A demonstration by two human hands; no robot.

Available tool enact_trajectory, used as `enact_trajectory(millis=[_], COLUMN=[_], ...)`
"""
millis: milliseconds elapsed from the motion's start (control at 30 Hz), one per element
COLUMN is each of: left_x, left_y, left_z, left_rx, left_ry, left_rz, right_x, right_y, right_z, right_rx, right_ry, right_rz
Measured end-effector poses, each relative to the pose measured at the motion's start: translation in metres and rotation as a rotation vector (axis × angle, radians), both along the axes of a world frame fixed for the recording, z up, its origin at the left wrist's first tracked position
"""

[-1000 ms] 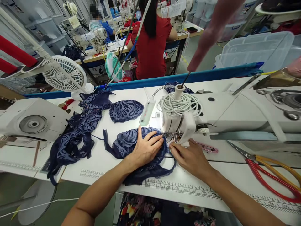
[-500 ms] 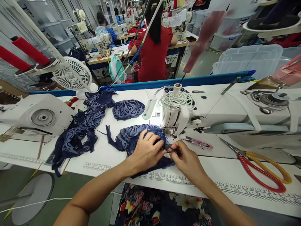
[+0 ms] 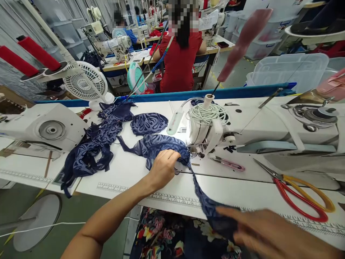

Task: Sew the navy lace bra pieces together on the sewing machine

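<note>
We see the garment (image 3: 168, 141), navy and patterned, on the table (image 3: 126, 169) at the left of the machine (image 3: 198, 135), its right corner just beside the needle area. From that corner a narrow length runs toward us, across the table's front edge, to the right hand (image 3: 265, 230). The left hand (image 3: 164, 168) rests at the garment's main part, its fingers bunched together and gripping the cloth. The right hand is blurred; we see its fingers over the garment's end but cannot tell whether they close on it.

Behind the garment we note a separate cup (image 3: 149, 123) and, to the left, a pile (image 3: 98, 144) of similar cloth. Right of the needle area lie pink snips (image 3: 233, 164) and, farther right, scissors (image 3: 280, 177) with red and orange handles. A ruler (image 3: 178, 200) follows the front edge. A pale cord (image 3: 207, 116) is coiled atop the machine. At the back left we find a fan (image 3: 85, 84).
</note>
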State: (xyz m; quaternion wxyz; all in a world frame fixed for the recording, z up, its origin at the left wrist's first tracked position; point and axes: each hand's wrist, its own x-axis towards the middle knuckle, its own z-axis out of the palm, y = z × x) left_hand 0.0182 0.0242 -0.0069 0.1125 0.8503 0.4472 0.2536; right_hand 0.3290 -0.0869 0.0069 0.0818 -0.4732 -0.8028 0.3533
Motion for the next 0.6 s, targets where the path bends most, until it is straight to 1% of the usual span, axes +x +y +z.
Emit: enact_trajectory(millis=[33, 100, 133, 167, 233, 300, 367, 433, 500, 533, 600], left_x=[0.004, 0.011, 0.013, 0.015, 0.015, 0.013, 0.010, 0.010, 0.011, 0.012, 0.015], left_y=[0.004, 0.012, 0.016, 0.019, 0.023, 0.024, 0.024, 0.022, 0.021, 0.021, 0.021], left_z=[-0.001, -0.002, -0.002, -0.001, 0.001, 0.000, -0.004, -0.008, -0.010, -0.010, -0.008], left_rx=[-0.009, -0.070, -0.110, -0.148, -0.190, -0.167, -0.064, 0.092, 0.241, 0.297, 0.342], left_ry=[-0.029, -0.125, -0.173, -0.203, -0.199, -0.137, -0.013, 0.150, 0.261, 0.277, 0.247], left_rz=[0.015, 0.062, 0.088, 0.109, 0.110, 0.035, -0.069, -0.140, -0.190, -0.216, -0.262], right_x=[-0.004, -0.021, -0.031, -0.041, -0.059, -0.070, -0.074, -0.073, -0.071, -0.070, -0.069], right_y=[0.017, 0.055, 0.071, 0.085, 0.103, 0.110, 0.111, 0.108, 0.106, 0.105, 0.103], right_z=[0.000, -0.004, -0.007, -0.012, -0.023, -0.033, -0.040, -0.041, -0.040, -0.039, -0.038], right_rx=[0.071, 0.291, 0.419, 0.511, 0.661, 0.731, 0.757, 0.768, 0.772, 0.771, 0.770], right_ry=[-0.040, -0.034, 0.007, 0.025, 0.039, 0.027, 0.022, 0.026, 0.034, 0.041, 0.058], right_rz=[0.056, 0.042, 0.072, 0.105, 0.199, 0.278, 0.306, 0.286, 0.256, 0.242, 0.226])
